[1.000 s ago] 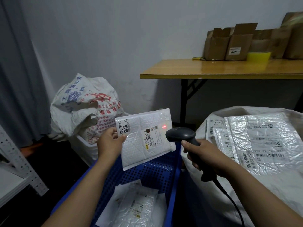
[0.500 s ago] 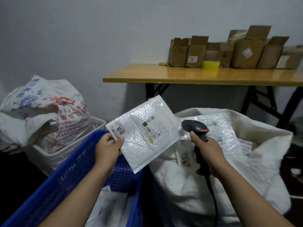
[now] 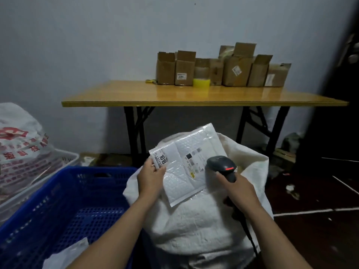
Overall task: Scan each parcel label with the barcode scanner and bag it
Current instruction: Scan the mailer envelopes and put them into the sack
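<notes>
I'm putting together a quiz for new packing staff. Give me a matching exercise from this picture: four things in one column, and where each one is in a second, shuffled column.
Things
1. white padded parcel
2. barcode scanner
3. cardboard boxes
4. blue crate

Places
A. along the back of the wooden table
B. gripped by the right hand
C. lower left, beside the white sack
D. held by the left hand, over the sack

Pairs: 1-D, 2-B, 3-A, 4-C
</notes>
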